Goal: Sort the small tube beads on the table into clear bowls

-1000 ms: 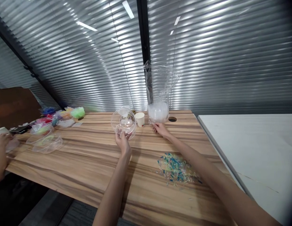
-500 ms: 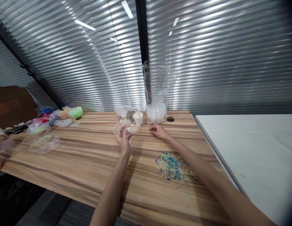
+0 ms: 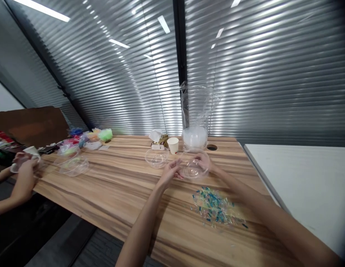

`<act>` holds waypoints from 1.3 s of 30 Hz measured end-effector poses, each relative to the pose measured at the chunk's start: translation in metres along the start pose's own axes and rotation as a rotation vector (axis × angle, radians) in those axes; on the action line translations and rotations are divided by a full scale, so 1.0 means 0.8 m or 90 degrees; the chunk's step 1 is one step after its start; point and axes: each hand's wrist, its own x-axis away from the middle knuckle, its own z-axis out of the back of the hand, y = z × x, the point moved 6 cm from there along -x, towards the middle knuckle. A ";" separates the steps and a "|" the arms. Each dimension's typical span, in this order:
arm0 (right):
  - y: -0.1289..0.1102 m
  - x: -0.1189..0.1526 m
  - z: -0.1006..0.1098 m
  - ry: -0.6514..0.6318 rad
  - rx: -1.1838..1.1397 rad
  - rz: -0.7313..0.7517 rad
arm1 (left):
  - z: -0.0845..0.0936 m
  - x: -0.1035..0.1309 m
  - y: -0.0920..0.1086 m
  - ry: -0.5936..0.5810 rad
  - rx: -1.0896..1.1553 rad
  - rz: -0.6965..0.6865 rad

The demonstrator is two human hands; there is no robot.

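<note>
A clear plastic bowl (image 3: 192, 171) is held up over the table between my two hands. My left hand (image 3: 170, 173) grips its left rim, fingers closed on the edge. My right hand (image 3: 206, 163) holds the far right side, its fingers partly seen through the plastic. Left of them, a second clear bowl (image 3: 156, 160) rests on the table. Just behind stand a white paper cup (image 3: 173, 145) and an opened packet (image 3: 159, 141) with white paper sticking up. Nearer to me lies a loose pile of blue, green and clear tube-like beads (image 3: 214, 205).
A plastic bag of stacked bowls (image 3: 195, 138) stands at the back, beside a round table hole (image 3: 212, 147). Clear containers (image 3: 75, 167) and colourful bags (image 3: 105, 134) lie leftward. A co-worker's hands (image 3: 25, 163) hold something at far left. A white table (image 3: 300, 170) adjoins on the right.
One clear bowl now stands alone on the table, and another is between my hands. My left hand has moved right, and my right hand has taken hold too. The view has turned slightly left.
</note>
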 end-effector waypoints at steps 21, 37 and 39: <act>-0.180 0.078 0.028 0.073 0.055 0.176 | -0.061 0.058 0.041 0.063 -0.312 -0.451; -0.198 0.097 0.028 0.075 -0.055 0.089 | -0.063 0.070 0.060 0.051 -0.256 -0.426; -0.203 0.104 0.029 0.083 -0.040 0.107 | -0.060 0.071 0.063 0.082 -0.245 -0.432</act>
